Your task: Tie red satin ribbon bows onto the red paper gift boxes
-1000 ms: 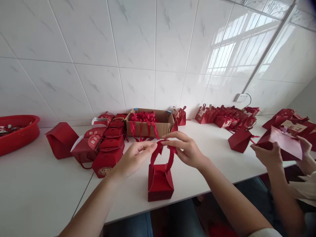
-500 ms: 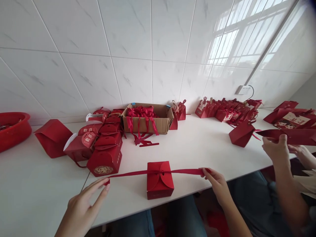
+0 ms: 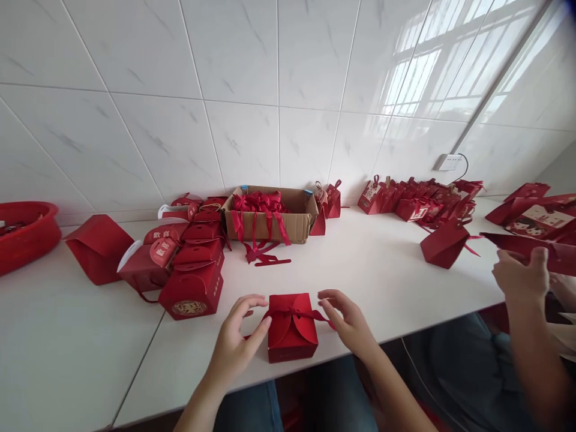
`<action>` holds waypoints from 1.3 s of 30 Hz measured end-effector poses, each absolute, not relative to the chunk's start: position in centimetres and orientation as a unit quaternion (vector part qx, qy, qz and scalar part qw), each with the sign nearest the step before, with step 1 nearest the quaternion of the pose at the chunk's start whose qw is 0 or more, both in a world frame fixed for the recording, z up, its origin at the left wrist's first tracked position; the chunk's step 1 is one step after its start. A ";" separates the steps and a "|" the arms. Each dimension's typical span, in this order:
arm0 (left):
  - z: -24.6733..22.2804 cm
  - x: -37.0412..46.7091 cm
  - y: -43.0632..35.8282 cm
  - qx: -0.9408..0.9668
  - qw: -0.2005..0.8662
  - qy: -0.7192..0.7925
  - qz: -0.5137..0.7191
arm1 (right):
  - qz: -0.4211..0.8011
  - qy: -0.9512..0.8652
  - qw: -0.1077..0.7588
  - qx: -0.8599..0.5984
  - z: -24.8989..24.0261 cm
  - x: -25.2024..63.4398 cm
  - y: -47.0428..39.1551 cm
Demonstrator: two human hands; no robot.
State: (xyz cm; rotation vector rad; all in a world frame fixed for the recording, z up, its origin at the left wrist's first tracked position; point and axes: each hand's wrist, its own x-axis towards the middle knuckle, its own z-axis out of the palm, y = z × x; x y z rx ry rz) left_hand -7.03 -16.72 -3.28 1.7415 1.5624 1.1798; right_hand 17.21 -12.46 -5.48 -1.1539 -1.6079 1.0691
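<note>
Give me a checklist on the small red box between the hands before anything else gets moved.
1. Red box upright on the white table: ok.
2. Top flaps folded shut: ok, they meet in the middle of the top.
3. Box well back from the table's front edge: not ok, it stands close to it.
4. Ribbon across the top, gathered at the centre: ok; how tight it is, cannot tell.
5. Both ribbon ends in full view: not ok, the left hand hides part of the one on its side.
6. Left hand and right hand free of the ribbon: cannot tell; fingers are parted, but contact is unclear.
</note>
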 end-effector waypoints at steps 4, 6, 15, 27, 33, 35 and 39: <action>-3.5 -5.5 -15.5 0.617 0.333 0.549 0.455 | 0.510 -0.609 0.419 -0.440 -6.0 15.6 -12.0; -3.5 -5.3 -15.3 0.597 0.356 0.555 0.456 | 0.536 -0.596 0.414 -0.431 -6.2 15.5 -11.9; -3.1 -5.7 -15.3 0.556 0.427 0.588 0.404 | 0.545 -0.614 0.378 -0.427 -6.6 15.2 -12.0; -2.7 -7.8 -14.6 0.565 0.469 0.591 0.333 | 0.552 -0.623 0.348 -0.431 -6.9 16.3 -10.9; -3.3 -7.8 -14.4 0.566 0.428 0.603 0.364 | 0.511 -0.658 0.320 -0.451 -5.9 17.4 -10.5; -3.1 -7.8 -14.4 0.576 0.414 0.604 0.364 | 0.492 -0.671 0.315 -0.457 -5.4 17.5 -10.5; -2.8 -7.5 -14.5 0.585 0.397 0.605 0.367 | 0.505 -0.686 0.277 -0.445 -4.3 18.2 -10.6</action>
